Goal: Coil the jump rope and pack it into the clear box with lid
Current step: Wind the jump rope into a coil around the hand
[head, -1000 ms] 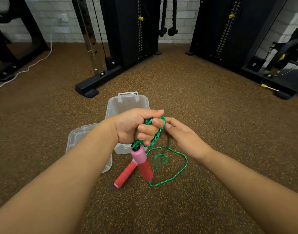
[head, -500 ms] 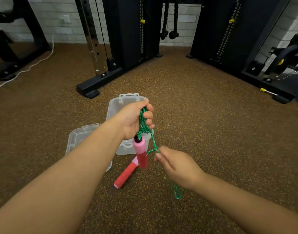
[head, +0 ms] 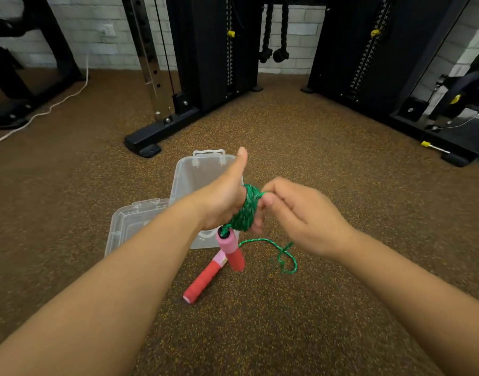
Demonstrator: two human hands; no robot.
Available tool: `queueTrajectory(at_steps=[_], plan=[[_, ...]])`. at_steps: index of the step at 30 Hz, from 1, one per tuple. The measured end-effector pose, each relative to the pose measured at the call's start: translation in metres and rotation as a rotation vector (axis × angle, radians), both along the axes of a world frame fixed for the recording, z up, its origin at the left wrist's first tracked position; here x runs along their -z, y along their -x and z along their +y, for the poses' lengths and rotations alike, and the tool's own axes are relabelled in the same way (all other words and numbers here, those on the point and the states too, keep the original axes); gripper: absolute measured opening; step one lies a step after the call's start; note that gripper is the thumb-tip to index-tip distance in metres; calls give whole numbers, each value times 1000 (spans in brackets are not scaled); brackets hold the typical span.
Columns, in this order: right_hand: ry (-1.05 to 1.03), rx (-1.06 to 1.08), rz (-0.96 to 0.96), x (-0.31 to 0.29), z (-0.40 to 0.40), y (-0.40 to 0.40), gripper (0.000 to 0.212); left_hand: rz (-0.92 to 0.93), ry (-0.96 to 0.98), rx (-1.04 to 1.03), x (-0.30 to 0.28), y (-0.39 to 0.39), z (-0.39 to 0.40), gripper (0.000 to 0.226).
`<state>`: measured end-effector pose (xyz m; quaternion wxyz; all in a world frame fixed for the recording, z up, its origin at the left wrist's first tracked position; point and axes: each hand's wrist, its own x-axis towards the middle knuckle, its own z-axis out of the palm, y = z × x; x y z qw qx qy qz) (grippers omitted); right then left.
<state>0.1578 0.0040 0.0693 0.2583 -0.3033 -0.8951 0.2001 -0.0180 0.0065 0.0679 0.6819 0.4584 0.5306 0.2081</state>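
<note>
A green jump rope [head: 246, 213] is wound in several turns around the fingers of my left hand [head: 224, 196], thumb pointing up. One pink-and-red handle [head: 231, 249] hangs below that hand. My right hand [head: 300, 215] pinches the rope right beside the coil. A loose loop of rope [head: 283, 255] trails on the floor under my right hand. The second handle [head: 203, 280] lies on the floor. The clear box [head: 186, 175] stands open behind my left hand, its lid [head: 129, 226] flat on the floor to its left.
Brown speckled gym flooring all around. A black cable machine base [head: 151, 142] stands behind the box, another black rack [head: 436, 139] at the right. A white cord [head: 56, 101] runs along the floor at far left. Two black ropes [head: 273, 52] hang by the brick wall.
My right hand rose from low near the floor back up to the coil, laying another turn on my left hand. My left thumb is now raised. Less loose rope lies on the floor.
</note>
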Motion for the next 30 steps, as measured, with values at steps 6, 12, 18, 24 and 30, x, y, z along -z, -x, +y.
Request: queueTrajectory(at_steps=[6,12,18,24,30], plan=[[10,122,46,8,25,-12,18,-162,100,184,-2,-2,-8,80],[211,120,175,34,31,-9,15,-381,61,219,-5,2,-14,32],[538,114,237,64,19,-4,19,-416,33,132,-2,-2,-14,37],[659,170,248,72,12,4,38,-365,-10,-18,-4,-4,-15,34],[699,172,213,73,5,5,28,-374,-93,-187,-1,-1,-10,33]])
